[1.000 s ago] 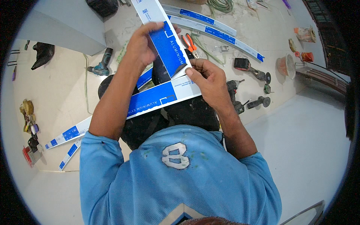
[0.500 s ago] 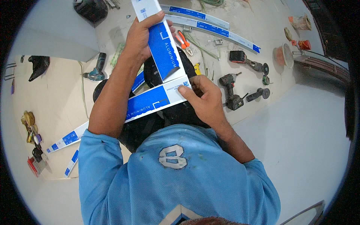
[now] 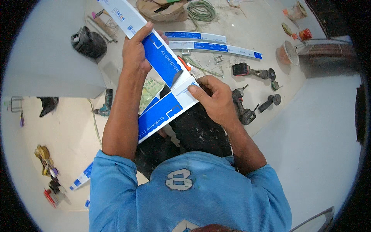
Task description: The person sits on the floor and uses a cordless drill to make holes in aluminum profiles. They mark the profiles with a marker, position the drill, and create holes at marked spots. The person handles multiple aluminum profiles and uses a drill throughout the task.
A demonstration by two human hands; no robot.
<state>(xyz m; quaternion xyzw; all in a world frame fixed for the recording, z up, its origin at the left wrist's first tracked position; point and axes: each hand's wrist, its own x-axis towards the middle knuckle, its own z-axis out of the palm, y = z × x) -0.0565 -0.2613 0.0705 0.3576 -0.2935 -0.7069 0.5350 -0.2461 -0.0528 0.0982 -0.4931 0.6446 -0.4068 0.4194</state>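
Two aluminium profiles in blue and white film meet end to end at an angle in front of me. My left hand [image 3: 135, 52] is wrapped around the upper profile [image 3: 161, 58], which slants up to the left. A grey flap of film peels up near its lower end. The other profile [image 3: 164, 112] runs down to the left, past my left forearm. At the joint, my right hand [image 3: 217, 99] grips this profile's end, thumb on top and fingers curled beneath. Pliers with orange handles [image 3: 184, 63] lie partly hidden behind the joint.
Two more film-covered profiles [image 3: 216, 46] lie on the floor ahead. To the right are a cordless drill [image 3: 241, 106], an angle grinder [image 3: 253, 71] and a bucket [image 3: 288, 55]. A teal drill [image 3: 105, 103] lies at left, a black bag [image 3: 89, 42] beyond it, a cable coil [image 3: 201, 11] far ahead.
The upper profile has tilted further left, and the lower one slants more steeply. Both hands keep their holds. The whole view has shifted, showing more floor ahead.
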